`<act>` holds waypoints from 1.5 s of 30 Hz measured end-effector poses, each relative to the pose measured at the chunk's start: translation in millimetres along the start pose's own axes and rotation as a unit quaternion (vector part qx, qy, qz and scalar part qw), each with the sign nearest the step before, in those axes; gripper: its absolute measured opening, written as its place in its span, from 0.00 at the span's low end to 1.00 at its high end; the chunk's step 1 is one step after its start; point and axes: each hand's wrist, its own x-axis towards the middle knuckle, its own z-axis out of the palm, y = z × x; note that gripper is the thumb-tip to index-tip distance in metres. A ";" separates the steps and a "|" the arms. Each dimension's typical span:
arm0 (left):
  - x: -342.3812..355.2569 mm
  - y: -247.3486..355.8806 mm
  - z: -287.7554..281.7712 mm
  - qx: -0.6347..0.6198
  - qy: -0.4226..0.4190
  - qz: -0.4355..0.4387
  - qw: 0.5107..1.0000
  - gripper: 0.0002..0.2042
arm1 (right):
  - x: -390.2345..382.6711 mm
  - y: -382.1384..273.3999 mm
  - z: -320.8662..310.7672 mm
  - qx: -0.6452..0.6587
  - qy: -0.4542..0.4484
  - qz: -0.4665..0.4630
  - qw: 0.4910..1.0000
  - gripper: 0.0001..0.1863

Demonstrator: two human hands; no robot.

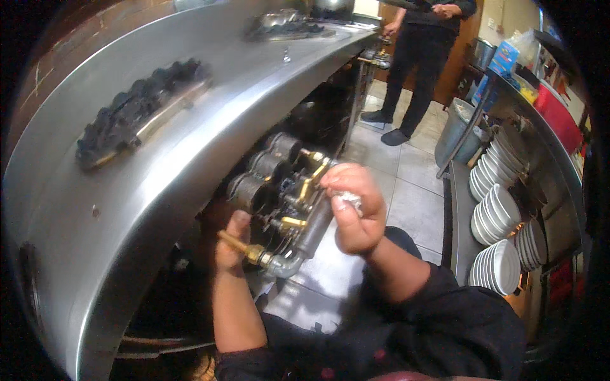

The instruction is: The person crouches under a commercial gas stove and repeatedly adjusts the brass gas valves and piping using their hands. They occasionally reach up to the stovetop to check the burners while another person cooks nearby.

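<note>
Nearby, below our chins, we wear a dark top (438,330), its sleeves pushed up so that our forearms are bare. Our left hand (227,253) is at the near end of a pipe assembly, thumb raised beside a brass tube (236,245); its fingers are hidden from us, so we cannot tell how firmly they grip. Our right hand (363,219) is closed, thumb against fingers, on a crumpled whitish wad (351,201), close against the far part of the grey pipe (314,230). That pipe slants away from us just in front of the steel counter (235,95), with brass valves (294,222) along it and three dark round burners (249,192) in a row at its left. On the counter lies a black, lumpy strip (143,105). To our right, white plates (495,267) stand in stacks on a low shelf. Farther off, beyond the pale floor tiles (416,203), we see a grey bin (452,133) and a co-worker (427,57) in dark clothes, standing near the counter's far end.
</note>
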 end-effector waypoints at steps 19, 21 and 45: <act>14.9 6.7 64.5 0.281 0.042 0.089 0.955 0.15 | -3.2 1.9 7.5 0.022 0.012 -0.009 1.000 0.13; 16.2 2.8 61.1 0.285 0.022 0.107 0.952 0.14 | -3.2 2.3 8.4 0.028 0.013 -0.009 0.999 0.13; 19.1 19.2 72.4 0.014 -0.062 0.083 0.994 0.18 | -2.9 1.0 5.3 0.021 0.005 0.005 1.000 0.13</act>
